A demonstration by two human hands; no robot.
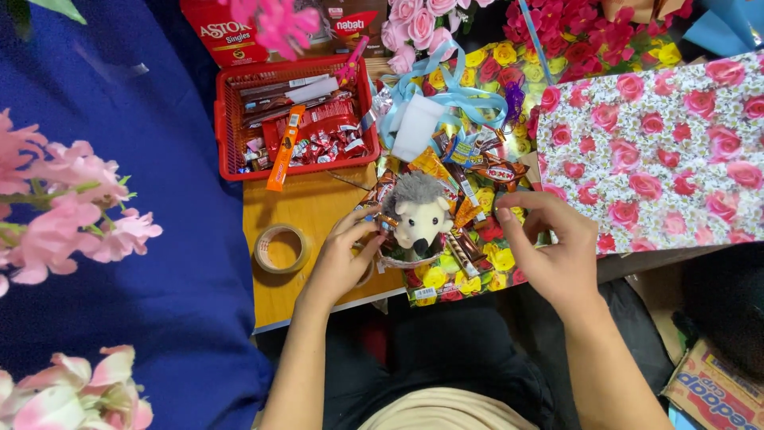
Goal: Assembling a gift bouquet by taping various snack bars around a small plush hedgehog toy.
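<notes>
Hedgehog plush [419, 213] already ringed with snack packets [469, 171]; left hand [344, 259] pinching one at 9 o'clock, right hand [549, 239] open, holding nothing.

A red snack box [225, 30] stood behind the red basket [227, 119]; an orange carton [711, 386], perhaps noodles, lay lower right.

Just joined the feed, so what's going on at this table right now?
A person is working on a small basket holding a plush hedgehog ringed by candy bars. The left hand grips the basket's side; the right hand hovers open beside it. A tape roll and red snack basket sit nearby.
</notes>
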